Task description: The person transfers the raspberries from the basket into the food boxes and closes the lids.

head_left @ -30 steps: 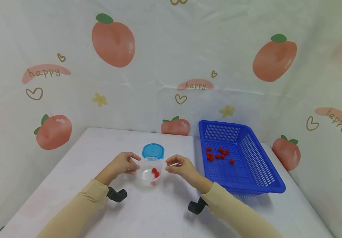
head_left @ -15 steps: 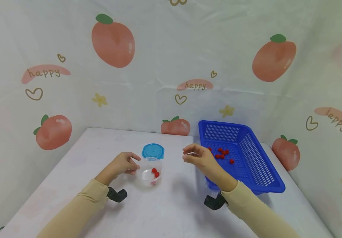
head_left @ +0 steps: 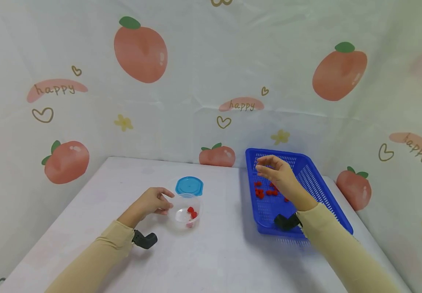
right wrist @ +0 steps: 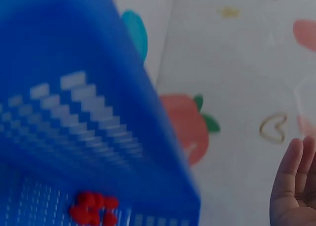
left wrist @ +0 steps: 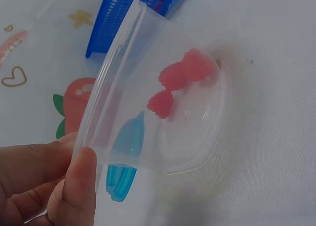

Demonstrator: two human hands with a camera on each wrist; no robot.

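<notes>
Clearly, only the left wrist view shows bumpy skin on three raspberries point(left wrist: 174, 75) in the clear tub point(left wrist: 148, 43) the left grip point(head_left: 153, 202) pinches; the right grip point(head_left: 280, 175), released, has shifted to the blue basket point(head_left: 311, 178).

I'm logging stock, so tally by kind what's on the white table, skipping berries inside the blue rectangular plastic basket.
Blue rectangular plastic basket: 1
Clear round plastic tub: 1
Light-blue rounded plastic lid: 1
Red raspberries in the tub: 3
Total: 6
</notes>
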